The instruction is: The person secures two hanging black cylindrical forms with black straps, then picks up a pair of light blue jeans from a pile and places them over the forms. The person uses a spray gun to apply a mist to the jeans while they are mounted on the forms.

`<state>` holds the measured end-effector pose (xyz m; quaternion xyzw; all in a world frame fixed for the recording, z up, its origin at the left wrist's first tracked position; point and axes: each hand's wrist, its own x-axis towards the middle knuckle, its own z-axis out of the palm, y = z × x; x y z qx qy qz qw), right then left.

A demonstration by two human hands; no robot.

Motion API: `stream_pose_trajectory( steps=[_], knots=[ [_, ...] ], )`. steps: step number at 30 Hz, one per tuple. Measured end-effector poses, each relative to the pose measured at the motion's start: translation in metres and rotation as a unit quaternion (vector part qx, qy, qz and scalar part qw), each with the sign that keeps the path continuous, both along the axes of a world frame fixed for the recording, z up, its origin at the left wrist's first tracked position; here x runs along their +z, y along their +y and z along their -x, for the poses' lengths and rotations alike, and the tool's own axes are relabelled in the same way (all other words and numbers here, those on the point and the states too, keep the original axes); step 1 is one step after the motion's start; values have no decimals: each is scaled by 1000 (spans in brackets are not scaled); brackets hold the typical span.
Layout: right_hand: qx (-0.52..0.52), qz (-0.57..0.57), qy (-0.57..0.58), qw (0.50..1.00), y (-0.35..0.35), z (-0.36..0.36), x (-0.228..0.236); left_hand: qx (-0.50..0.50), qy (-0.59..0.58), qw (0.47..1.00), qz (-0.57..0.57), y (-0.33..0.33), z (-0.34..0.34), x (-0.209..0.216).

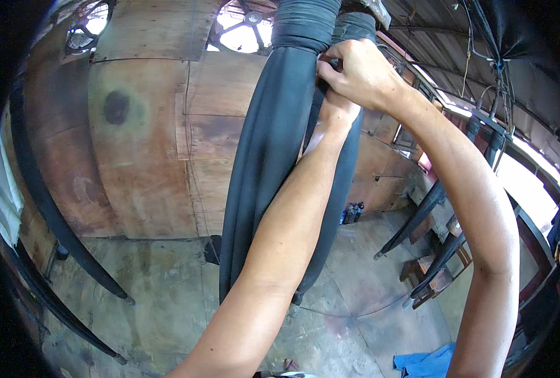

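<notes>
A long dark blue-grey hanging sleeve of cloth or rubber (264, 145) fills the middle of the view, gathered at the top under a tightly wound dark band (302, 28). Behind it, to the right, hangs a second dark sleeve (346, 170), also with a wrapped top (355, 26). My right hand (363, 72) is closed, thumb and fingers bent in at the band's lower right edge; what they grip is hidden. My left hand (341, 106) reaches up between the two sleeves, just below the right one. Its fingers are out of sight behind the right hand and the sleeve.
More dark tapering sleeves hang at the left (53, 208) and right (418, 217). Stained wooden panels (141, 170) with round fans (251, 19) form the wall. Bottles (353, 212), a wooden stool (434, 275), a cable and a blue cloth (425, 362) lie or stand on the floor.
</notes>
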<state>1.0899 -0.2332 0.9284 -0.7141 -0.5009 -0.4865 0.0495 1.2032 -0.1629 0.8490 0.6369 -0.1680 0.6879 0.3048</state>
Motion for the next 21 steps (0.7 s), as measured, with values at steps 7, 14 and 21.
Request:
stream_pose_trajectory(
  steps=[7, 14, 21],
  knots=[
    [-48, -102, 2, 994, 0, -2, -1, -122, 103, 976, 145, 18, 47, 11],
    [-75, -98, 449, 885, -20, 10, 28, -54, 209, 956, 201, 10, 76, 15],
    [191, -227, 705, 645, -28, 37, 21, -85, 87, 972, 202, 8, 55, 16]
  ],
)
